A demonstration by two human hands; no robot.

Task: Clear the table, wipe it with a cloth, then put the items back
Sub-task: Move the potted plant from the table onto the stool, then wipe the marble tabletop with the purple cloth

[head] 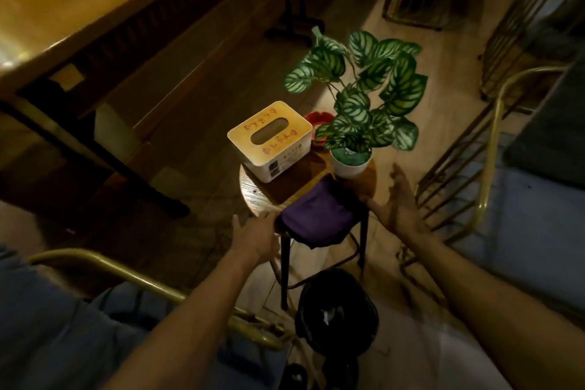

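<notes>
A small round desk (253, 190) carries everything the task concerns, and it serves as the reference for the rest. On its far left sits a tissue box (270, 139) with a wooden lid, its long axis running from near left to far right. On the far right stands a potted plant (351, 161) in a white pot, with a red ashtray (318, 119) partly hidden behind the leaves at the far edge. A purple cloth (316, 215) lies folded on the near edge, part of it drooping over the rim toward the person.

The left hand (253, 236) is at the near-left rim, fingers relaxed and spread, holding nothing; its tips are just beside the cloth's left edge, though contact cannot be judged. The right hand (400, 203) hovers off the near-right rim, palm turned inward, fingers straight and empty.

Nothing is cleared yet, so the first step appears barely begun. The cloth lies between the two hands, nearer the left; the plant pot lies just beyond the right hand, making that the closer hand for it.
</notes>
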